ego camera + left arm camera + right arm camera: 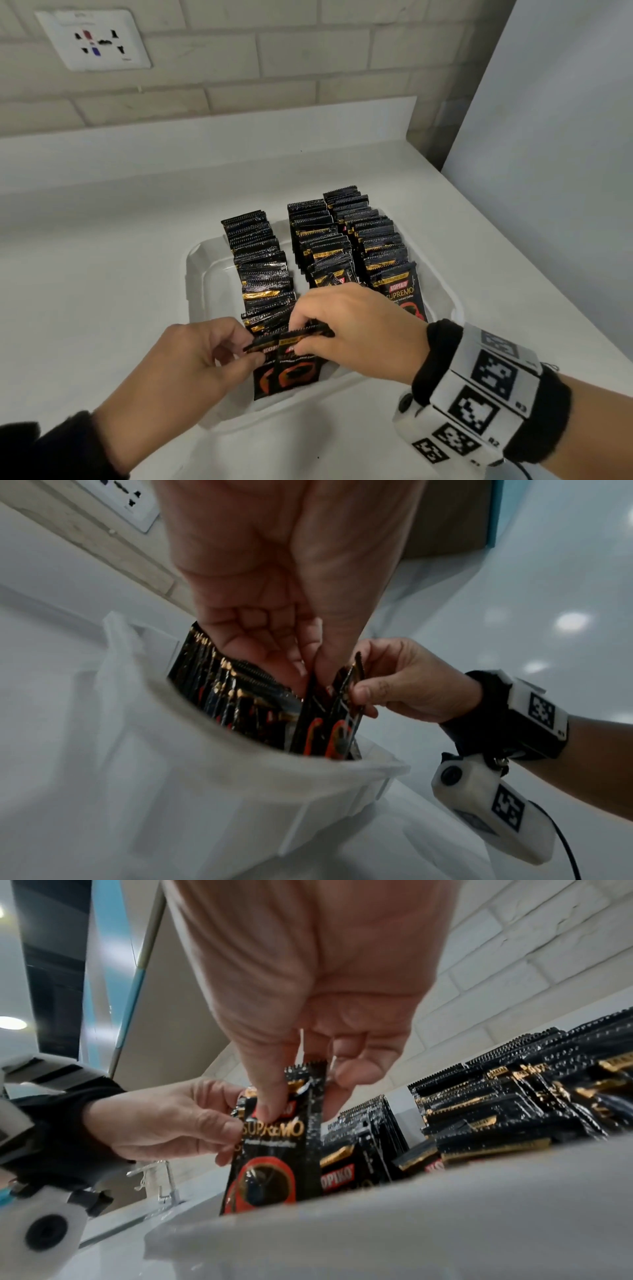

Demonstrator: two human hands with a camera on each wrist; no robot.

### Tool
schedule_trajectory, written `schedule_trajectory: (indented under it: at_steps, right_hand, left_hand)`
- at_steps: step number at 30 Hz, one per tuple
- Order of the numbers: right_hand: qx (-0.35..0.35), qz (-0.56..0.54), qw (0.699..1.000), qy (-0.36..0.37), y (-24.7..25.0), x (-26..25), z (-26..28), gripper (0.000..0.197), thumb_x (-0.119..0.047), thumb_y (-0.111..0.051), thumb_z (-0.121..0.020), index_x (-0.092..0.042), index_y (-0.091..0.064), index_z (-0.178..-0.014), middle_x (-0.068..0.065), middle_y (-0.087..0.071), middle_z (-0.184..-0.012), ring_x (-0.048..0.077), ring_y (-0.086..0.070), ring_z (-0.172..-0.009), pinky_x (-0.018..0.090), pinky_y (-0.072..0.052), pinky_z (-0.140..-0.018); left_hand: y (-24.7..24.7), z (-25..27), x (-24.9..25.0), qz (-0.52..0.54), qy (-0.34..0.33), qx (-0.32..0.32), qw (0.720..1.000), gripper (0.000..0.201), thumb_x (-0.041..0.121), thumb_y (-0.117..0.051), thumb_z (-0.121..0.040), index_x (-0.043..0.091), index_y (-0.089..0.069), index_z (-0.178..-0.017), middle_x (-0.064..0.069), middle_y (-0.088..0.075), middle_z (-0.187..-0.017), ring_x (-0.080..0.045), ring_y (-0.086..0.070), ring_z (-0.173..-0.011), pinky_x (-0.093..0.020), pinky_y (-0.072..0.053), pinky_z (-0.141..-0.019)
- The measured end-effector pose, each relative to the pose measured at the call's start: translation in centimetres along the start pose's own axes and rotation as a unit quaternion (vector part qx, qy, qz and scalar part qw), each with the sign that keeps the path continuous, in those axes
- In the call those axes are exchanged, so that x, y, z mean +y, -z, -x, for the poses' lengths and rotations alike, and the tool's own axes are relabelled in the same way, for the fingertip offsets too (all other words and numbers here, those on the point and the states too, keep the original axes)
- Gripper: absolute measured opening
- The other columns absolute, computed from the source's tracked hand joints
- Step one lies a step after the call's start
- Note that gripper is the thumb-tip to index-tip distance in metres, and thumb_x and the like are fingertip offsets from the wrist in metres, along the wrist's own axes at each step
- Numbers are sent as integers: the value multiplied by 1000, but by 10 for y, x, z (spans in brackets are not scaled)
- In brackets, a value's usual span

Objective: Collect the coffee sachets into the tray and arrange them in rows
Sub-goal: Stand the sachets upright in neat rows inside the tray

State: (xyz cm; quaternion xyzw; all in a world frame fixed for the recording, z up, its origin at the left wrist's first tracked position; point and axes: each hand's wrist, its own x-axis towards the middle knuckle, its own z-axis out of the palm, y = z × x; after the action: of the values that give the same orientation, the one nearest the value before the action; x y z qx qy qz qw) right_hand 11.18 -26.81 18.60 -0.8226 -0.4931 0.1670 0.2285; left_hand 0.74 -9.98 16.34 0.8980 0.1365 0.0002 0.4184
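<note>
**Front sachets going into left row**

Both hands pinch two upright sachets (286,359) at the near end of the tray (195,260): left hand (191,363) at the left edge, right hand (356,329) on top. Likely next: seat them flush against the left row (260,267). Glossy black foil, serrated tops; translucent white plastic tray; matte white counter (102,240).

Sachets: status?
Left hand and right hand both pinch upright front sachets in tray. Three rows standing. Nothing in the way.
</note>
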Motion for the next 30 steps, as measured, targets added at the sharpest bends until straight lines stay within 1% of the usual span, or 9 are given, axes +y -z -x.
schedule_trajectory:
  at_steps: [4, 7, 10, 13, 15, 19, 24, 26, 30]
  right_hand:
    - [50, -54, 997, -7, 19, 1, 0, 2, -24, -66, -83, -23, -65, -84, -20, -51, -64, -5, -50, -59, 12, -39, -59]
    - [91, -144, 985, -32, 48, 12, 5, 17, -16, -72, -77, -27, -60, -72, -17, -59, -64, -5, -54, -60, 9, -39, -60]
    - [91, -181, 977, -74, 83, 31, 19, 13, -9, -72, -74, -18, -63, -73, -10, -64, -63, -3, -52, -53, 6, -38, -54]
    - [18, -96, 987, -128, 103, 56, 29, 15, -9, -71, -78, -22, -63, -75, -10, -67, -66, -2, -54, -55, 8, -41, -56]
    - [-41, -24, 985, -164, 101, 71, 30, 22, -12, -69, -80, -31, -59, -74, -15, -66, -69, -3, -58, -62, 13, -44, -65]
    - [-123, 109, 969, -186, 79, 88, 23, 23, -23, -67, -83, -34, -48, -74, -17, -54, -76, 6, -52, -73, 15, -37, -63]
    - [-166, 245, 939, -178, 60, 88, 19, 22, -41, -68, -77, -26, -53, -85, -11, -55, -76, 14, -55, -72, 26, -40, -60]
    - [-162, 315, 923, -148, 58, 86, 17, 30, -46, -67, -77, -26, -45, -77, -10, -51, -72, 14, -50, -67, 27, -38, -61]
    - [-118, 392, 905, -120, 60, 87, 14, 35, -56, -62, -76, -28, -46, -88, -11, -39, -75, 13, -40, -74, 26, -28, -69]
  left_hand:
    - [10, -6, 21, 9, -37, 29, 999, 21, 17, -75, -72, 35, -64, -76, 9, -62, -56, 0, -50, -49, -8, -34, -49]
    - [14, -18, 36, 44, -44, 51, 997, 10, 22, -73, -73, 24, -64, -75, 4, -64, -62, -2, -50, -51, -10, -35, -52]
    - [5, -31, 52, 86, -38, 35, 995, 15, 20, -72, -75, 15, -61, -66, 8, -57, -55, -1, -48, -52, -10, -37, -54]
    - [-20, -43, 63, 48, -44, -24, 998, 21, 24, -70, -78, 24, -55, -65, 11, -55, -58, -2, -50, -55, -18, -41, -60]
    - [-35, -51, 67, 25, -53, -43, 997, 22, 26, -69, -80, 27, -53, -66, 12, -53, -59, 2, -46, -51, -14, -40, -59]
    - [-52, -62, 72, 13, -53, -73, 996, 20, 24, -67, -83, 29, -50, -73, 11, -53, -65, 1, -45, -53, -8, -38, -54]
    - [-64, -64, 69, -115, -49, -122, 985, 22, 19, -62, -84, 27, -42, -78, 9, -54, -72, -4, -45, -54, -11, -34, -46]
    - [-66, -62, 70, -164, -59, -135, 975, 22, 17, -60, -85, 24, -39, -87, 10, -49, -71, -4, -43, -55, -12, -31, -44]
    - [-70, -63, 78, -242, -67, -156, 955, 28, 15, -58, -87, 19, -38, -107, 0, -55, -93, -16, -52, -72, -24, -47, -63]
